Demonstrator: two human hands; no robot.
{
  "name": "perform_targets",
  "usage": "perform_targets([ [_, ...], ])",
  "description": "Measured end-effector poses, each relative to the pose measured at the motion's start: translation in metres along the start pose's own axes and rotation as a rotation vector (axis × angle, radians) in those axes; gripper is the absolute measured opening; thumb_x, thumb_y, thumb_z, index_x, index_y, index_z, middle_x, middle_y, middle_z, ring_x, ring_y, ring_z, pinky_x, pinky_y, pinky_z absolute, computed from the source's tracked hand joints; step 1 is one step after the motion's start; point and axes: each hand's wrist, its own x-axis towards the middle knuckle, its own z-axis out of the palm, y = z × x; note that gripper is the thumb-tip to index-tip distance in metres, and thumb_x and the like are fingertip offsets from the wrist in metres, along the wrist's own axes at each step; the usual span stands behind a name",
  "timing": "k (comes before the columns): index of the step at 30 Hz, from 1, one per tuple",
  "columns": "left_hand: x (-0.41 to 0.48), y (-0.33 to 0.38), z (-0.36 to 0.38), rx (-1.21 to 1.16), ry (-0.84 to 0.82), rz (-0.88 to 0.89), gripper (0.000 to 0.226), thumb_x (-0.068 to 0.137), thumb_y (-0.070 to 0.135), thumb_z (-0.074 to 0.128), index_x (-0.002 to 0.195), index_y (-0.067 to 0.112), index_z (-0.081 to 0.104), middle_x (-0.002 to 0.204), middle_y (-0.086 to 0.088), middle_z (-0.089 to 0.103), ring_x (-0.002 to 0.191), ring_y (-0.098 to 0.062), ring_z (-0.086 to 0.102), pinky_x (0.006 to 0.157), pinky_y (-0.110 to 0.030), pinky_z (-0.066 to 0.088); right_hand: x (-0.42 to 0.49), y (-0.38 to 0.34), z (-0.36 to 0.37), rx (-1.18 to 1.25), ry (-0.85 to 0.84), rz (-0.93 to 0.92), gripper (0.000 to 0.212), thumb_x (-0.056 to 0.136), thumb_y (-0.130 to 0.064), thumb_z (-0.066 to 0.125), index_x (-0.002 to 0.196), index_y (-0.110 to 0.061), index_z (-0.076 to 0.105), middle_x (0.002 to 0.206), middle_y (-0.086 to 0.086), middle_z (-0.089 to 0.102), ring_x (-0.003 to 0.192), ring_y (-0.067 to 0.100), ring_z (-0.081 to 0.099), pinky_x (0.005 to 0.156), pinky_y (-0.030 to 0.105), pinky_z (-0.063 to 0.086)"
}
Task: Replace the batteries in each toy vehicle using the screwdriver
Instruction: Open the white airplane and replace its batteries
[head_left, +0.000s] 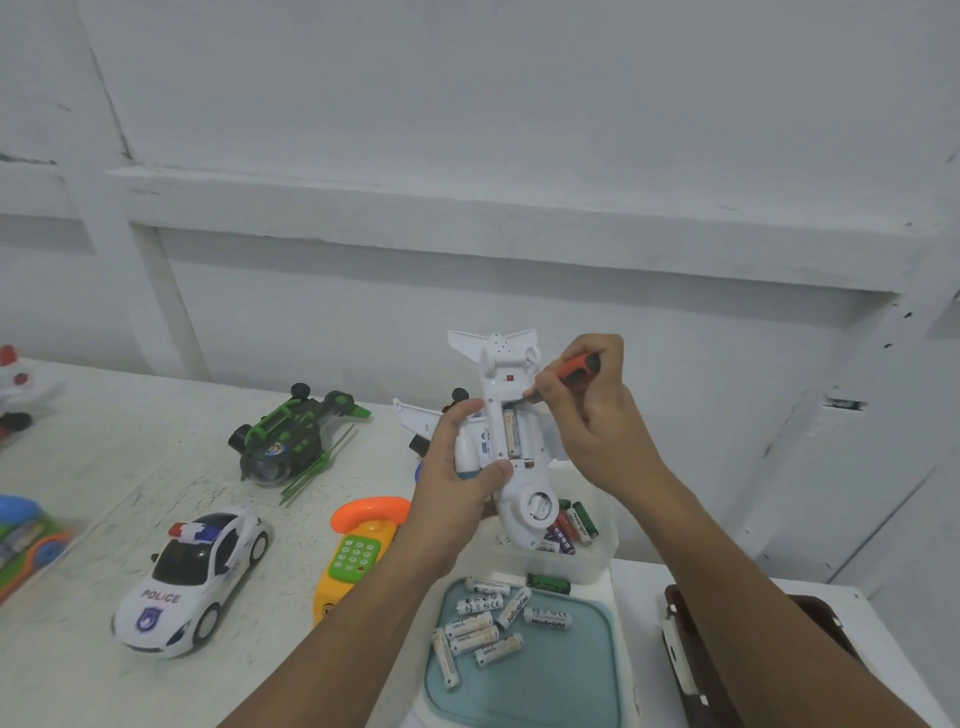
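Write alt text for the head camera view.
A left hand holds a white toy plane belly-up while the right hand holds an orange screwdriver to its open battery compartment. Loose batteries lie on a teal lid below; a police car, green helicopter and toy phone sit nearby.

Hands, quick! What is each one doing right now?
Left hand: holds the toy plane, fingers curled round it.
Right hand: grips the screwdriver.

White toy plane (519, 499) upturned, battery compartment (511, 434) open, orange screwdriver (574, 370) tip at its edge
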Motion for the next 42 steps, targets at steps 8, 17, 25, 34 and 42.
perform_targets([
  [8,-0.001,0.003,0.001,-0.006,0.000,-0.009,0.058,0.093,-0.008,0.059,0.130,0.036,0.048,0.119,-0.017,0.065,0.085,-0.021,0.070,0.057,-0.026,0.054,0.004,0.004,0.002,0.101,0.020,0.025,0.024,0.087,-0.064,0.047,0.099,-0.050,0.031,0.088,0.011,0.055,0.080,0.034,0.067,0.071,0.060,0.054],
  [17,-0.003,-0.001,0.000,0.009,-0.015,-0.014,0.062,0.092,-0.009,0.058,0.125,0.043,0.049,0.114,-0.008,0.066,0.082,-0.012,0.072,0.062,-0.029,0.057,0.011,-0.003,-0.003,0.184,-0.002,0.015,0.017,0.091,-0.044,0.043,0.092,-0.056,0.032,0.090,0.009,0.053,0.077,0.024,0.068,0.069,0.045,0.061],
  [25,-0.004,-0.004,0.000,0.018,-0.018,-0.007,0.063,0.092,-0.010,0.058,0.130,0.039,0.048,0.116,-0.009,0.066,0.085,-0.013,0.072,0.068,-0.036,0.060,0.023,-0.006,-0.013,0.260,-0.045,0.122,0.012,0.091,-0.046,0.042,0.097,-0.045,0.032,0.089,0.018,0.052,0.072,0.024,0.065,0.063,0.044,0.060],
  [34,0.006,-0.002,-0.008,0.128,0.035,0.021,0.066,0.090,-0.007,0.060,0.125,0.048,0.050,0.120,-0.008,0.064,0.100,-0.029,0.068,0.081,-0.054,0.059,0.023,0.001,-0.025,0.413,-0.033,0.322,0.017,0.092,-0.044,0.044,0.097,-0.030,0.035,0.075,0.011,0.050,0.063,0.033,0.061,0.066,0.057,0.058],
  [42,0.010,0.000,-0.007,0.319,0.014,0.127,0.072,0.086,-0.002,0.064,0.117,0.061,0.050,0.123,0.027,0.059,0.112,-0.010,0.061,0.095,-0.041,0.055,0.014,0.021,-0.009,0.352,-0.075,0.296,0.016,0.095,-0.024,0.053,0.098,-0.030,0.039,0.081,0.010,0.064,0.066,0.024,0.062,0.061,0.045,0.055],
])
